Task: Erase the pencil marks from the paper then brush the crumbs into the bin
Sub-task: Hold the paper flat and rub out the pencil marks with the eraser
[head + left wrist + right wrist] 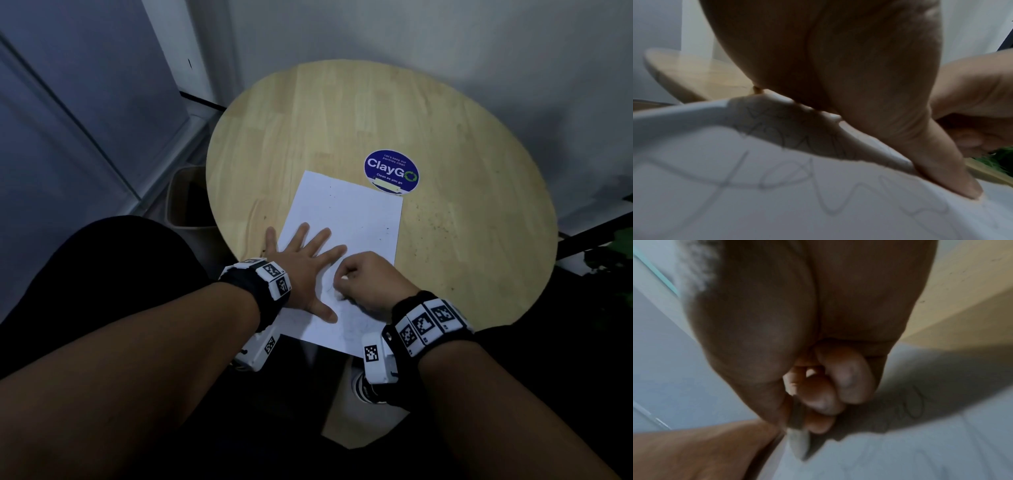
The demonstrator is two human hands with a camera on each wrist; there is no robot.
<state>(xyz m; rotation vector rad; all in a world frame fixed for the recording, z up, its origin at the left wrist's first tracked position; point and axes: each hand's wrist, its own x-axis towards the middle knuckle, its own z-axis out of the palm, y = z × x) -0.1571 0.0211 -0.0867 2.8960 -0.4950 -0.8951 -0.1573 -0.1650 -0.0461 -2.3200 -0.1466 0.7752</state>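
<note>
Head view: I note the paper point(342, 240) lying on the round wooden table point(462, 240), near its front edge. My left hand point(305, 267) rests flat on it, fingers spread. My right hand point(370, 277) pinches a white eraser point(797, 443) against the sheet beside the left thumb. Pencil marks point(764, 181) show on the near portion. Bin point(186, 198) stands left of the table.

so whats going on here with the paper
A person is rubbing pencil marks off a sheet of paper on a round wooden table. The left hand lies flat on the sheet, holding it down. The right hand grips a white eraser against the paper. Scribbles remain near the sheet's close end, and the bin waits beside the table.
</note>
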